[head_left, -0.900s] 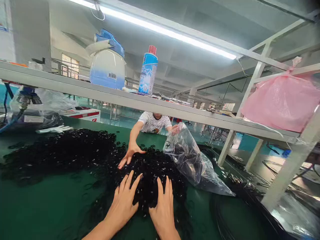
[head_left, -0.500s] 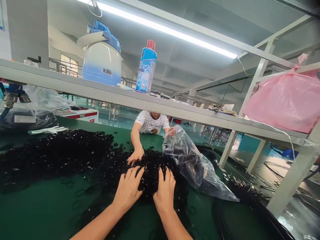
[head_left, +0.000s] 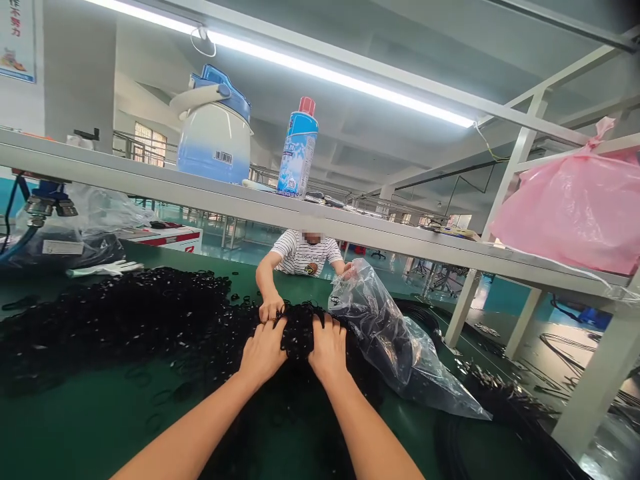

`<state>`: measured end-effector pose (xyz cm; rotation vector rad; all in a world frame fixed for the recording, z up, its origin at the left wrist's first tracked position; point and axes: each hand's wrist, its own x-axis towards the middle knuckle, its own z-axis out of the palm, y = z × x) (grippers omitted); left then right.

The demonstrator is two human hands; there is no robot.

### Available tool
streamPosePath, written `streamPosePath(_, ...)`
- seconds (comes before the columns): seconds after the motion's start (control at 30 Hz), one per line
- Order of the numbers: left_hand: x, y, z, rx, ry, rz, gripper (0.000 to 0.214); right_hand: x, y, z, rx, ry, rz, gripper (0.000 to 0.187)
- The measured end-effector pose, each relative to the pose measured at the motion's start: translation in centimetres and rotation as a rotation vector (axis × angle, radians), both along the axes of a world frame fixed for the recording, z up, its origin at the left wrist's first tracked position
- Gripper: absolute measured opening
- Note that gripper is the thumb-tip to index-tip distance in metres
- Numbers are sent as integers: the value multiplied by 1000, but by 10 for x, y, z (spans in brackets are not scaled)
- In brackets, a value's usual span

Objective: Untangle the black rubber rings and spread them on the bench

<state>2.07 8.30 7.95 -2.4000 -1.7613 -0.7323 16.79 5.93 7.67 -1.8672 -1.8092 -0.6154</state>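
A clump of black rubber-like rings (head_left: 299, 333) is gathered between my two hands. My left hand (head_left: 263, 350) curls around its left side, fingers bent into the rings. On the opposite side my right hand (head_left: 329, 348) cups the clump, its fingertips partly buried. A co-worker's hand (head_left: 271, 308) reaches into the rings just beyond my left fingers. The co-worker's other hand holds the top of a clear plastic bag (head_left: 380, 327), which lies to the right of my right hand with dark contents. A larger heap of the same rings (head_left: 135, 307) spreads to the left.
Across the green table (head_left: 75, 427) runs a raised white shelf (head_left: 350, 240), carrying a blue-white jug (head_left: 215, 140) and a spray can (head_left: 299, 150). A pink bag (head_left: 575, 207) sits at right. Black cables with metal ends (head_left: 505, 393) lie below it. A white glove (head_left: 107, 268) rests behind the heap.
Both my hands have pushed forward and closed in on the rings, bunching them into a higher clump. The co-worker's hand in the rings has drawn back slightly and curled. The view has tilted up a little.
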Motion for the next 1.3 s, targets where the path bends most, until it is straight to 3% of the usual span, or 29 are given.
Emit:
streamPosePath(0.27,0,12,-2,-10,-16,101,59,-9,27,10,-53,-68,19,67)
streamPosePath(0.43,0,15,-25,-135,45,155,63,-22,34,-6,-134,-128,47,64)
streamPosePath(0.53,-8,17,-29,-238,100,133,64,-28,33,-13,-212,-173,70,73)
streamPosePath(0.6,-17,17,-20,-304,139,116,63,-30,30,-9,-282,-196,84,87)
streamPosePath(0.73,-31,14,12,-428,242,91,48,-35,15,15,-456,-223,105,116)
streamPosePath(0.87,-41,1,40,-501,345,15,33,-42,-8,39,-625,-219,98,119)
streamPosePath(0.97,-50,-22,56,-489,393,-7,26,-47,-31,49,-662,-218,111,97)
streamPosePath(1.13,-82,-83,71,-343,378,-73,20,-43,-95,51,-498,-179,279,55)
streamPosePath(1.2,-99,-122,58,-283,334,-135,22,-31,-131,43,-405,-120,367,50)
streamPosePath(1.27,-112,-170,29,-234,264,-208,31,-14,-170,27,-311,-28,395,47)
streamPosePath(1.3,-116,-196,9,-211,135,-313,32,-5,-189,17,-275,27,379,45)
